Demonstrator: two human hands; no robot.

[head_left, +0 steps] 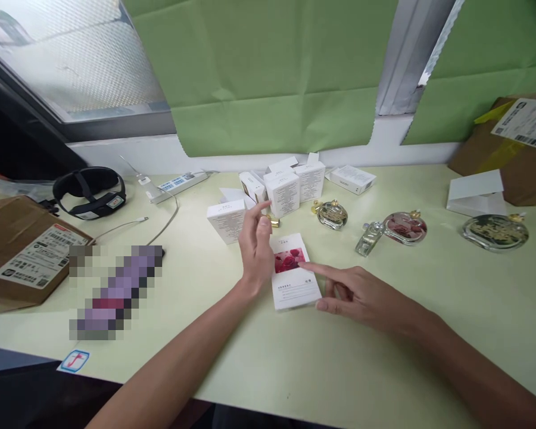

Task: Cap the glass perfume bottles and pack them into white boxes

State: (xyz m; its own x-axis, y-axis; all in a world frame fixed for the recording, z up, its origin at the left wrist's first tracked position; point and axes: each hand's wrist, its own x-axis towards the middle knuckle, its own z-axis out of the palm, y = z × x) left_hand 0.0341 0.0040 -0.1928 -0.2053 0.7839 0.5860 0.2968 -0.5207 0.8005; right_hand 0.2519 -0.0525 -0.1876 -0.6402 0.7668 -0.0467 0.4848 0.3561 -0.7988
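Touching the rose-printed box (pixel 296 293) with our right hand (pixel 360 293), index finger out, we grasp nothing; our unclenched left hand (pixel 255 253) stands along its left edge, perhaps steadying it; it lies face up, likely so its print shows, white boxes (pixel 284 195) behind it

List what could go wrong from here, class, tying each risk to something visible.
A push from the right grip could slide the rose-printed white box into the small gold cylinder just beyond it, which might roll away. The white cartons behind stand crowded, so bumping one may topple another.
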